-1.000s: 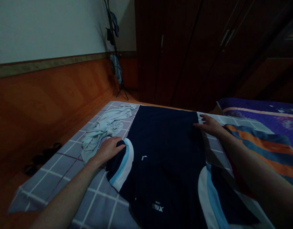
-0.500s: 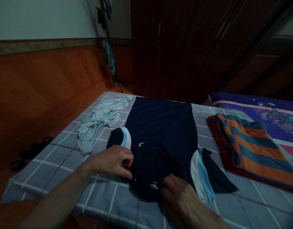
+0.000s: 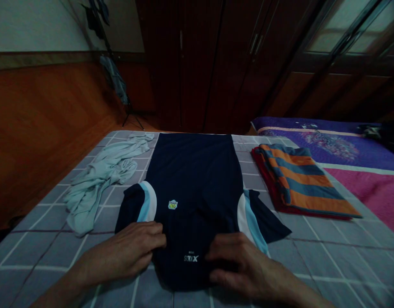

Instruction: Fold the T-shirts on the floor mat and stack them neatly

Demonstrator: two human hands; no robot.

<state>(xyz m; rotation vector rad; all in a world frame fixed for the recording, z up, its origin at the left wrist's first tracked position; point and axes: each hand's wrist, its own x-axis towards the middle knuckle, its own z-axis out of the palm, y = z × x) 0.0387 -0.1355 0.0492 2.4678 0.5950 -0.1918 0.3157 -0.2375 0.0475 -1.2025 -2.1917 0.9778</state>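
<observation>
A dark navy shirt [image 3: 197, 179] with white and light-blue sleeve bands lies flat on a grey checked bedsheet [image 3: 328, 256], its collar end toward me. My left hand [image 3: 129, 252] rests on the near left shoulder of the shirt, fingers curled and pinching the fabric. My right hand [image 3: 242, 265] lies on the near right side by the collar, fingers bent down onto the cloth. A small yellow badge [image 3: 173, 205] and white lettering show on the shirt between my hands.
A crumpled pale grey-green garment [image 3: 100, 175] lies left of the shirt. A folded orange-and-blue striped garment [image 3: 299, 184] sits to the right. A purple and pink blanket [image 3: 344, 158] covers the far right. Dark wooden wardrobes [image 3: 216, 64] stand behind; a stand with hanging clothes [image 3: 110, 68] is at back left.
Both hands came back from the shirt's far sides to its near collar end. The view swung right, and the shirt now lies straighter with both sleeves spread.
</observation>
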